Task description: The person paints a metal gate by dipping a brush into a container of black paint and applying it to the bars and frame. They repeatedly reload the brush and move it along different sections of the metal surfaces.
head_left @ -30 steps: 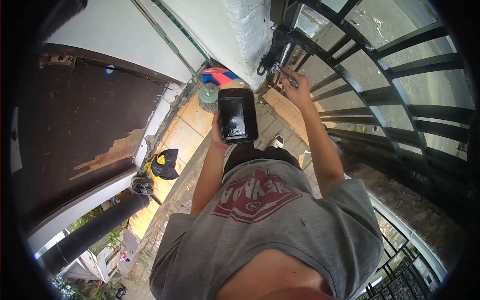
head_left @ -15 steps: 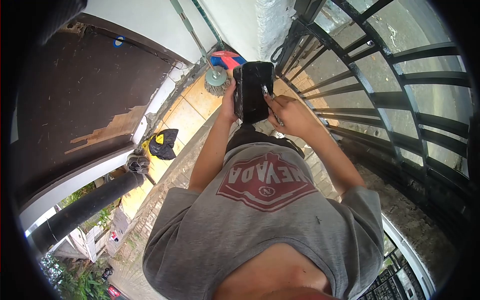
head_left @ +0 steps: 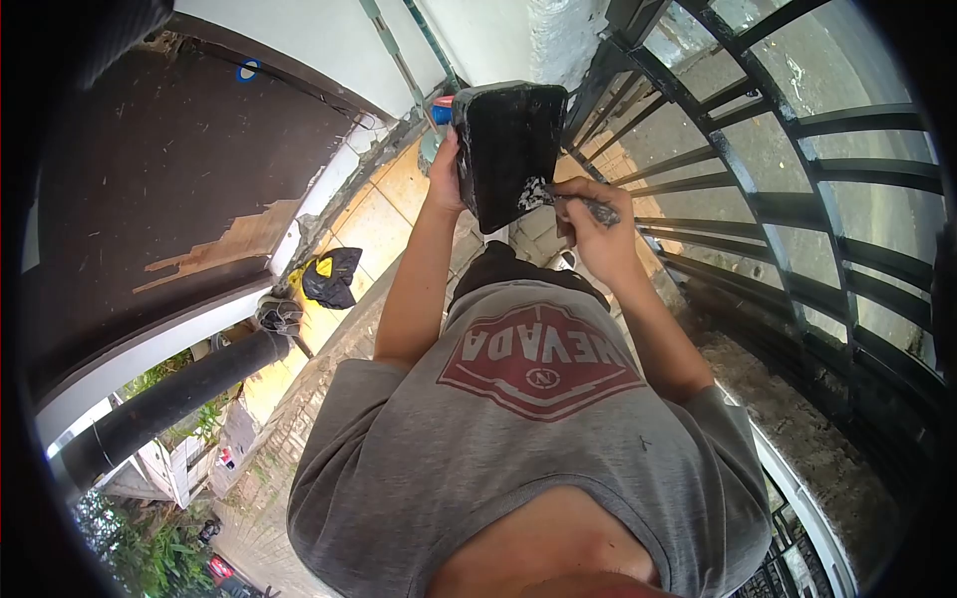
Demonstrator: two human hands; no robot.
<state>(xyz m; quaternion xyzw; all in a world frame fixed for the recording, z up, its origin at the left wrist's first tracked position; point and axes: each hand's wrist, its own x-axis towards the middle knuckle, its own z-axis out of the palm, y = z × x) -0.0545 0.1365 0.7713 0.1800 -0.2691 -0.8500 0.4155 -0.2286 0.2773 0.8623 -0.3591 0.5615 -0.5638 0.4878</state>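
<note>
My left hand [head_left: 447, 174] is wrapped around the left edge of a black tray [head_left: 508, 140], which is tilted up in front of me; its rim is worn and smeared with white. My right hand [head_left: 601, 229] grips a short hand tool [head_left: 602, 212] with a dark handle speckled white, at the tray's lower right side. Its working end lies at a whitish, paint-like patch [head_left: 535, 192] on the tray's surface. Which kind of tool it is, I cannot tell.
Black metal railings [head_left: 778, 204] curve along the right. A brown door [head_left: 179, 189] stands at the left. Behind the tray, a long pole [head_left: 394, 50] leans in the wall corner. A black and yellow bag [head_left: 331, 277] and a shoe [head_left: 278, 315] lie on the tiles.
The tray has come up closer and its angle has changed. My right hand has turned and drawn back toward the tray's lower right edge, so the tool handle and whitish patch show more.
</note>
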